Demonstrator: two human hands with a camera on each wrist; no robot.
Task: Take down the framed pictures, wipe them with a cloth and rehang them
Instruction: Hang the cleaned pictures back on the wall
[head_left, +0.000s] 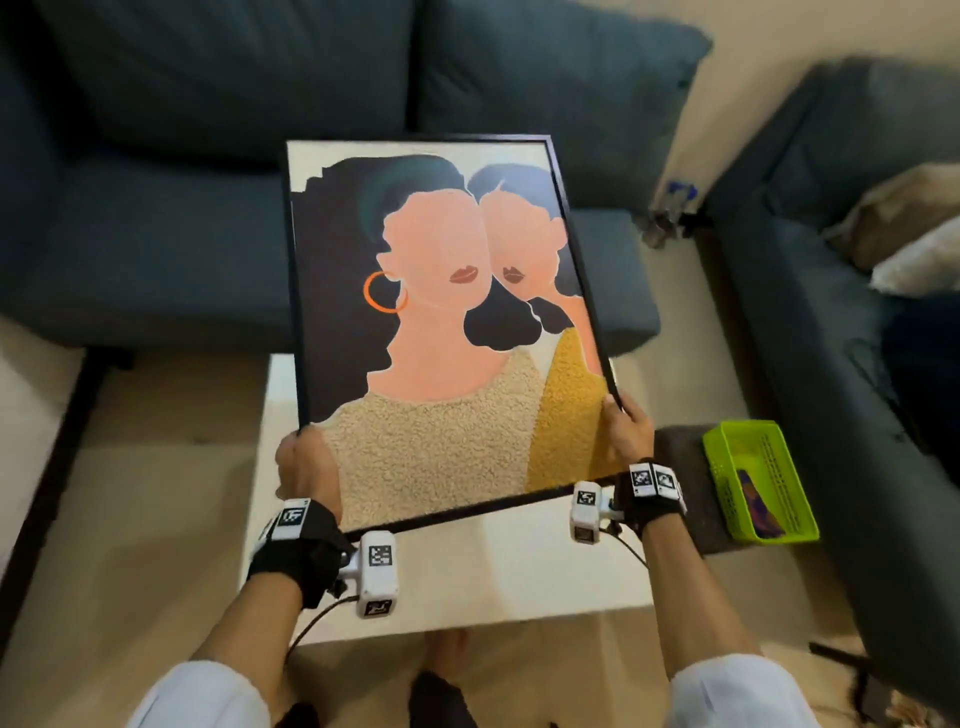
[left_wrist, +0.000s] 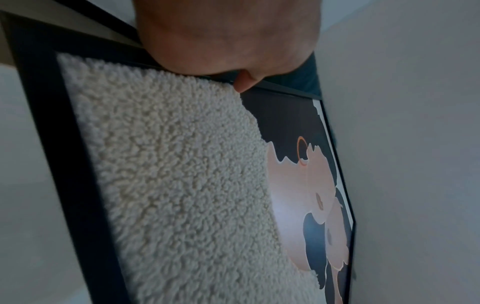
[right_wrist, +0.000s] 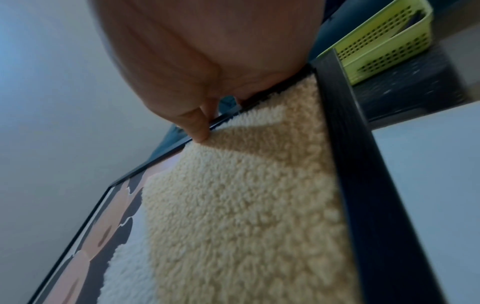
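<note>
A large black-framed picture (head_left: 441, 322) of two faceless figures with textured cream and yellow tops is held in the air, tilted, above a white coffee table (head_left: 467, 571). My left hand (head_left: 304, 467) grips its lower left edge, thumb on the front of the framed picture (left_wrist: 182, 185). My right hand (head_left: 626, 431) grips the lower right edge of the framed picture (right_wrist: 233, 205), fingers curled over the frame. No cloth shows in any view.
A dark blue sofa (head_left: 208, 156) stands behind the table, another blue sofa (head_left: 857, 312) at the right with cushions on it. A lime green basket (head_left: 761, 483) sits on a dark stool to the right of the table. My bare foot shows below the table edge.
</note>
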